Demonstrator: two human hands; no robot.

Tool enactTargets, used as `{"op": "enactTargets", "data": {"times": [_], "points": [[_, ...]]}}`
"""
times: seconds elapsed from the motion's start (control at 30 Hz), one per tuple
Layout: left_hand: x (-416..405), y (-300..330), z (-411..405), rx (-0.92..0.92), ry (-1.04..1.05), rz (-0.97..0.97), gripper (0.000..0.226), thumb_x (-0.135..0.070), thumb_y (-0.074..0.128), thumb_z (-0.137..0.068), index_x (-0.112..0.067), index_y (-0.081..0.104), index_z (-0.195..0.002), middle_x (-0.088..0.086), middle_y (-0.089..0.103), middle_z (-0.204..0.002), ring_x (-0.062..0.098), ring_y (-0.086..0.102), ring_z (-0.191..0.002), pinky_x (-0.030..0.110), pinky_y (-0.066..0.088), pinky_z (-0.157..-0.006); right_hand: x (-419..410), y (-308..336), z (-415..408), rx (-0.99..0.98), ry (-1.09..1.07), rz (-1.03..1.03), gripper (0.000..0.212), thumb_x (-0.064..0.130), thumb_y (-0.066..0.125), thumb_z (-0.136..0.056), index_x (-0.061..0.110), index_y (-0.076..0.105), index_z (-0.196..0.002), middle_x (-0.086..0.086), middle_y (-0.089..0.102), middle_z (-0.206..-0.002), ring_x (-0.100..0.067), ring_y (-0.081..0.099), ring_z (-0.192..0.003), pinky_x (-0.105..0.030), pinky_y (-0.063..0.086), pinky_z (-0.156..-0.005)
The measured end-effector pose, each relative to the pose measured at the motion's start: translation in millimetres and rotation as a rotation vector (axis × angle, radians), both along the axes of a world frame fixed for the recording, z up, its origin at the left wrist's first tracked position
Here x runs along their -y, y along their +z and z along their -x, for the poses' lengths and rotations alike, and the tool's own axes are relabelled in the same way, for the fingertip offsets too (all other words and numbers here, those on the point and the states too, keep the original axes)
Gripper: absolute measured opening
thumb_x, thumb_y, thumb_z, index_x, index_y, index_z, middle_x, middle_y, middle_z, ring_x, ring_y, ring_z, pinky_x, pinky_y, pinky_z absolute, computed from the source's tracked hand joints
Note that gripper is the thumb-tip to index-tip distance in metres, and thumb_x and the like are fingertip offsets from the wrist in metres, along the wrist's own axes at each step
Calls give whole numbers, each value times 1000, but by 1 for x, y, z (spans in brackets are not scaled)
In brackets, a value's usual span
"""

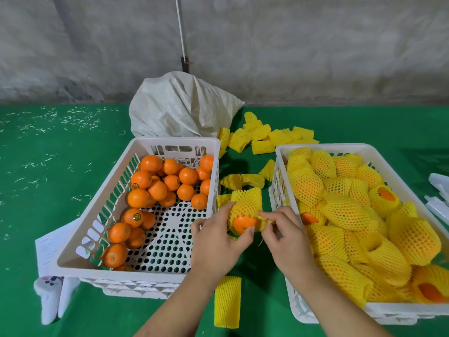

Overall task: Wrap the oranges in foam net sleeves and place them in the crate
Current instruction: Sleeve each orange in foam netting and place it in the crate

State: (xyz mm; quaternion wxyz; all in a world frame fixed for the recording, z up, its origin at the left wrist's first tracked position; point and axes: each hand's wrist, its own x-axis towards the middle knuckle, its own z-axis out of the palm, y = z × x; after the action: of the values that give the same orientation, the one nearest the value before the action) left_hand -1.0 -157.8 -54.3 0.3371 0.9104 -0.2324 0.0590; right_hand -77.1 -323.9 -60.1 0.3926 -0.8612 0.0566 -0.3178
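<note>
While the left-hand crate (73, 261) of bare oranges (170, 181) sits just left of the hands, the left hand (216, 242) cups the orange (244, 223) with curled fingers and the right hand (284, 229) pinches the rim of the foam net sleeve (245, 203) half drawn over it. The sleeve's long axis runs away from the person, open end nearest. The packed crate (277, 152) lies just right of the hands, the right hand nearer.
</note>
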Motion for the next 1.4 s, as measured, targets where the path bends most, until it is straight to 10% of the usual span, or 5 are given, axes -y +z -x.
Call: {"op": "enactTargets", "data": {"times": [0.3,0.6,1.03,1.2,1.4], "points": [[5,18,18,-322,-257,429,81,-66,73,-89,-44,30,-154,-26,57,-135,7,65,-120,27,56,-95,-4,18,8,-16,18,-116,51,7,57,-97,31,54,-141,19,48,-126,-7,55,-123,-33,58,-92],[41,52,60,-381,-111,947,69,-31,77,-82,-40,46,-142,5,67,-128,28,66,-117,58,54,-102,-13,76,44,129,3,-32,42,24,56,-91,22,59,-132,10,53,-124,-4,56,-116,-20,52,-92],[77,86,89,-90,-168,815,62,-24,67,-94,-17,41,-150,-25,56,-133,1,59,-124,9,46,-95,15,91,82,218,-25,-68,48,16,52,-97,17,53,-145,9,63,-118,-1,60,-108,-16,51,-87],[77,78,84,-69,-225,706,81,-33,84,-81,-48,38,-146,-29,52,-139,0,57,-127,10,46,-96,17,99,100,64,191,-923,60,52,65,-86,38,51,-143,17,63,-137,-7,57,-131,-33,47,-108],[84,62,83,-152,-519,313,98,1,78,-88,-55,34,-156,-35,46,-152,-4,61,-123,11,55,-85,45,102,107,-24,141,-1217,49,60,82,-67,53,68,-114,12,73,-121,-13,70,-114,-47,53,-103]]}}
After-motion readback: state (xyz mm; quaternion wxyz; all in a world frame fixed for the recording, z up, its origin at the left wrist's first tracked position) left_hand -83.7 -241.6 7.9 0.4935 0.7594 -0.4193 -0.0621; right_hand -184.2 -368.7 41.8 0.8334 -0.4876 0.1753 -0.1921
